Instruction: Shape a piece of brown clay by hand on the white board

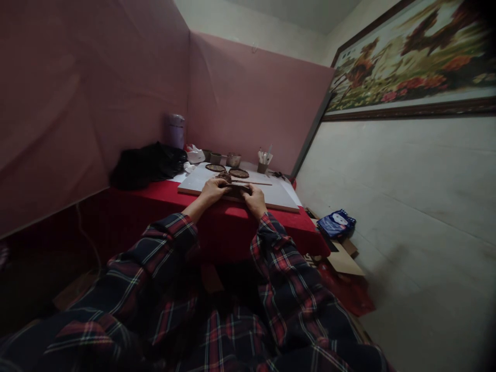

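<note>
Between my hands is a thin, dark brown slab (pixel 236 190), which looks like clay, held up over the front edge of a pale board (pixel 281 197). My left hand (pixel 213 191) pinches its left end with the fingers closed. The right end is gripped by my right hand (pixel 254 198), thumb on the near side. Just beyond lies a rough brown lump (pixel 223 176), partly hidden by the left hand. A thin brown stick (pixel 258 183) rests on the board behind the slab. Two round brown discs (pixel 239 173) lie farther back.
Small cups (pixel 216 158), a glass jar (pixel 233 159) and a tool holder (pixel 262 167) line the board's back. A black bag (pixel 149 164) and purple flask (pixel 176 132) stand left on the red tablecloth (pixel 163 195). Boxes and a blue packet (pixel 336 223) are at right, by the wall.
</note>
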Motion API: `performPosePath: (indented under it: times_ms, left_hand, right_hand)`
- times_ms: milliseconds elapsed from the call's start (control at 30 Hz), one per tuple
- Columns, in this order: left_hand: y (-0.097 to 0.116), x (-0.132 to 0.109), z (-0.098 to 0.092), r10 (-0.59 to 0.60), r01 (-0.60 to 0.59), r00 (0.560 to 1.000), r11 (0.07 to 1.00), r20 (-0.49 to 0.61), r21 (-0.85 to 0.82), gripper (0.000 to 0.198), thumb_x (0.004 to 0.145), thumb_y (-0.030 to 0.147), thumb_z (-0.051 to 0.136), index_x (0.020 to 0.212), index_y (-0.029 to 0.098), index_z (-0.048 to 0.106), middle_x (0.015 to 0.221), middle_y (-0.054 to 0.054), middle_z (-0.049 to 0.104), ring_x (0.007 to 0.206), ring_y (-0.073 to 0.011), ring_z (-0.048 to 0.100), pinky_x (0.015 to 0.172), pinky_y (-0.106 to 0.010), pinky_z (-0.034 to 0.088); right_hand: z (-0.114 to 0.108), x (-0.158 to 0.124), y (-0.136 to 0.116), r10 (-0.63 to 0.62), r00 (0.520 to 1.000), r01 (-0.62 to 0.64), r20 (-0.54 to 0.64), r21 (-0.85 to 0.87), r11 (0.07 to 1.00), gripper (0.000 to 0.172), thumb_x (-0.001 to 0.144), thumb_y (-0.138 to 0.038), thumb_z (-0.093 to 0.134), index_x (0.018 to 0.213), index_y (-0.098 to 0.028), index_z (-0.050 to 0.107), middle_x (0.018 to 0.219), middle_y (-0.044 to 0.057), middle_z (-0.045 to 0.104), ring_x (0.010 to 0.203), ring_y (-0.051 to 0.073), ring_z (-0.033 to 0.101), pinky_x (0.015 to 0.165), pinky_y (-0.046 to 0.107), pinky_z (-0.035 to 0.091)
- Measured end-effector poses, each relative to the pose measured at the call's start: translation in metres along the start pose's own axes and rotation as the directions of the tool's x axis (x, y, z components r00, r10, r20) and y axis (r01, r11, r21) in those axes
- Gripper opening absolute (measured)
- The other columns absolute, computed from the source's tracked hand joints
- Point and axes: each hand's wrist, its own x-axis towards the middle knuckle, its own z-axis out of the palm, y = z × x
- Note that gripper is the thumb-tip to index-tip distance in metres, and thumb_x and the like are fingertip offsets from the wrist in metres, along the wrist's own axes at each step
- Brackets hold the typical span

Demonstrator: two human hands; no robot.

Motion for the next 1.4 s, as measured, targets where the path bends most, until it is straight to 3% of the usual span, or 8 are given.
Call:
performPosePath:
  times_ms: [633, 900, 1233, 1400]
  left_hand:
    - [-0.001, 0.001, -0.001, -0.008, 0.008, 1.000, 0.999, 0.004, -0.035, 0.020, 0.066, 0.027, 0.067, 0.077, 0.012, 0.074, 0.071, -0.004, 0.069, 0.067, -0.0153, 0.057, 0.064, -0.026, 0.041]
    - [0.003, 0.000, -0.001, -0.017, 0.006, 0.999, 0.980, -0.051, -0.197, 0.023, 0.065, 0.030, 0.069, 0.079, 0.012, 0.074, 0.078, -0.006, 0.073, 0.072, -0.0175, 0.062, 0.070, -0.028, 0.047]
    - [0.002, 0.000, 0.000, -0.002, -0.025, 0.994, 0.969, -0.107, -0.246, 0.023, 0.062, 0.027, 0.069, 0.080, 0.013, 0.074, 0.082, -0.007, 0.073, 0.077, -0.0189, 0.064, 0.074, -0.030, 0.049]
    - [0.003, -0.001, 0.000, 0.006, -0.029, 0.996, 0.965, -0.085, -0.260, 0.023, 0.063, 0.028, 0.069, 0.079, 0.013, 0.073, 0.082, -0.007, 0.073, 0.075, -0.0184, 0.063, 0.072, -0.030, 0.050]
  right_hand:
    - [0.002, 0.002, 0.007, -0.021, 1.000, 0.021, 0.001, 0.030, 0.999, 0.017, 0.079, -0.027, 0.057, 0.091, -0.019, 0.066, 0.091, 0.003, 0.071, 0.086, 0.019, 0.064, 0.084, 0.031, 0.049]
    - [0.005, 0.002, 0.010, -0.038, 0.999, 0.037, 0.012, 0.090, 0.995, 0.017, 0.078, -0.028, 0.059, 0.092, -0.020, 0.066, 0.090, 0.001, 0.072, 0.085, 0.017, 0.065, 0.083, 0.030, 0.050]
    - [0.007, 0.004, 0.015, -0.019, 0.999, 0.017, 0.030, 0.074, 0.997, 0.017, 0.077, -0.031, 0.059, 0.089, -0.022, 0.068, 0.087, 0.000, 0.072, 0.082, 0.017, 0.064, 0.080, 0.030, 0.051]
    - [0.008, 0.004, 0.016, -0.026, 0.999, 0.023, 0.024, 0.098, 0.995, 0.017, 0.075, -0.028, 0.060, 0.089, -0.022, 0.067, 0.088, 0.000, 0.071, 0.082, 0.017, 0.065, 0.080, 0.030, 0.051]
